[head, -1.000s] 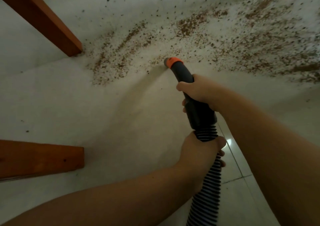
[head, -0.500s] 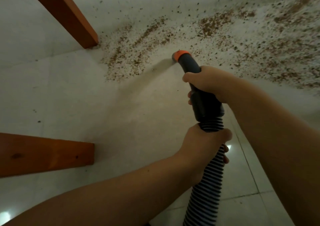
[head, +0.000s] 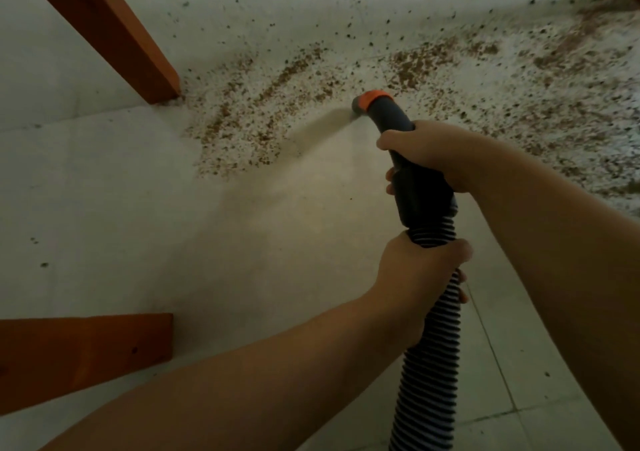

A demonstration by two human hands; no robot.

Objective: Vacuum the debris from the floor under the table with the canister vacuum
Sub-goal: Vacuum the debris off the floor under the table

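Right hand (head: pixel 436 154) grips the nozzle (head: pixel 394 118); left hand (head: pixel 420 270) grips the hose (head: pixel 429 381) behind it. Nozzle tip has stayed at the debris (head: pixel 263 104) edge — the band ahead and left, toward the desk leg (head: pixel 114 31), looks undiminished; much remains.

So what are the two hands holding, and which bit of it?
The vacuum hose. The right hand grips its dark rigid handle; the left hand grips the ribbed hose just below.
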